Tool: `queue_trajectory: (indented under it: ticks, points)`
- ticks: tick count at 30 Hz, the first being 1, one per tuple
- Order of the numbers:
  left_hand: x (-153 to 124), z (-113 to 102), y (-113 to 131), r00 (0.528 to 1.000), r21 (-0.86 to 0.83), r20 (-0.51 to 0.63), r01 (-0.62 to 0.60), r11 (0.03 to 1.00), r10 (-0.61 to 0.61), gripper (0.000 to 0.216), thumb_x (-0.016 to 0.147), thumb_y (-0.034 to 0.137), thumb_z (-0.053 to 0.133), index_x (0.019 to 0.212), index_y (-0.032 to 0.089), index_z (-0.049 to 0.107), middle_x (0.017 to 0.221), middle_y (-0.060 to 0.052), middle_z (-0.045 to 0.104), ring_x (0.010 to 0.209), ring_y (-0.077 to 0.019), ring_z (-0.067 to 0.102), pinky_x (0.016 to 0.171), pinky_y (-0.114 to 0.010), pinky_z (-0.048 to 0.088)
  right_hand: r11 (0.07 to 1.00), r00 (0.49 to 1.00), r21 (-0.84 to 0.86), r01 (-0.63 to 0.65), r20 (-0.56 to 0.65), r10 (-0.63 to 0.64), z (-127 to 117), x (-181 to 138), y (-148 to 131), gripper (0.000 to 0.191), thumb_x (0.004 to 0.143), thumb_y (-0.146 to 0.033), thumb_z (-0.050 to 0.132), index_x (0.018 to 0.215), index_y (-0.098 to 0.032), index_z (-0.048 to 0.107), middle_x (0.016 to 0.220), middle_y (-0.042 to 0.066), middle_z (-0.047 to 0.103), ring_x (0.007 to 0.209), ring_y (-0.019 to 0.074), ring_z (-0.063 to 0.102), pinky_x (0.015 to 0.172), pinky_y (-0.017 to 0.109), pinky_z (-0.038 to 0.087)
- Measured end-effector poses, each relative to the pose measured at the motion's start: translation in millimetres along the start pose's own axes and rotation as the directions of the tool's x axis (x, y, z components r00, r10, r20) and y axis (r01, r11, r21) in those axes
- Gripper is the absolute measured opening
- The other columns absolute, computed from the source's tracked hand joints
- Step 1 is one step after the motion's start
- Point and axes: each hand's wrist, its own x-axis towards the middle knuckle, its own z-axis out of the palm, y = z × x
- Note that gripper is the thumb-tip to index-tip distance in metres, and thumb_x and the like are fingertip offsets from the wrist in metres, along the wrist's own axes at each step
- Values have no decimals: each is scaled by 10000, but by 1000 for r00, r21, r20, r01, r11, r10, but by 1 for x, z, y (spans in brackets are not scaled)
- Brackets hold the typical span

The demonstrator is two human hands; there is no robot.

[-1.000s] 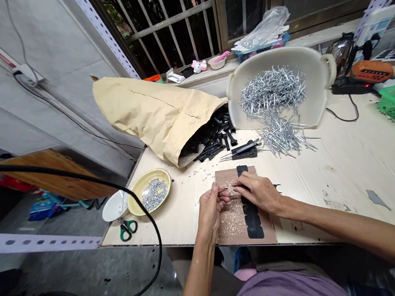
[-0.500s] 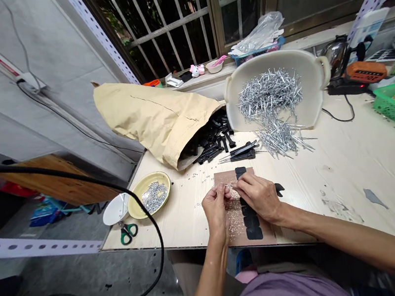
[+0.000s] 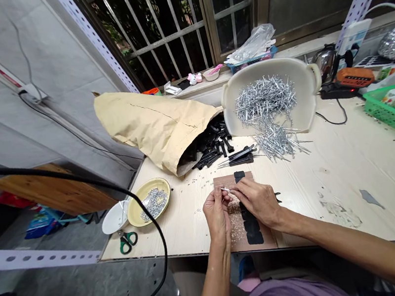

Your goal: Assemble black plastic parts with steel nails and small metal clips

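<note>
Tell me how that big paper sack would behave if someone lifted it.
The paper sack would likely flex and crumple, given its creased sides. Its mouth gapes with black pieces spilling out, so tipping it forward might release more. Its bulging shape hints at some weight, though most contents are hidden.

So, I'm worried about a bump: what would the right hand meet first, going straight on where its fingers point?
The right hand would probably meet the small shiny piece between the hands first, with the left hand just beyond; exact depth is unclear.
</note>
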Motion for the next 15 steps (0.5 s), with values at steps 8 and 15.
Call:
queue_trajectory:
  ticks: [8, 15]
  points:
    - [1, -3, -1, 1000, -11, 12, -13, 1000, 13, 267, 655, 333, 747, 766, 109, 654, 629, 6, 593, 554, -53, 514, 583, -183, 428, 1000, 1000, -12, -3, 13, 3, 1, 4, -4, 200, 936, -297, 419, 908, -201, 592, 860, 22, 616, 740, 126, 583, 568, 230, 337]
    - [2, -4, -3, 999, -30, -8, -42, 999, 42, 254, 666, 320, 743, 772, 104, 660, 628, 3, 598, 549, -54, 518, 581, -183, 435, 998, 1000, -55, -7, 26, 8, 1, 5, -5, 237, 949, -308, 391, 873, -206, 592, 831, 6, 596, 694, 111, 572, 540, 237, 316]
